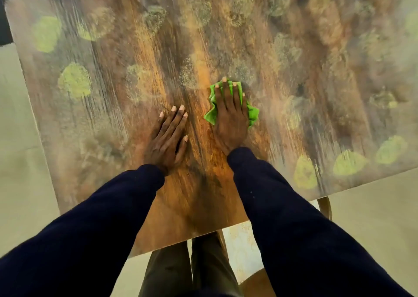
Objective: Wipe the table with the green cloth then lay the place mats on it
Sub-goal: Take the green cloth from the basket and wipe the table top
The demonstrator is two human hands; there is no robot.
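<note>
Soft, even, fairly bright light with only faint shadows. The tabletop (113, 120) is heavily motion-blurred, its grain smeared into streaks toward the far edge. A pale haze washes its left edge and far right corner. The left hand (168, 138) and right hand (230, 118) look sharper. Wide-angle distortion bows the tabletop's edges.

— Floor?
— Saw pale tiled floor (21, 115) both sides; dark patch (5, 25) at far left corner.
— Furniture?
— Logged brown wooden table (140, 47), glossy, yellow-green blotches; wooden leg (324, 207) under right edge; another wooden piece (257, 283) bottom right.
</note>
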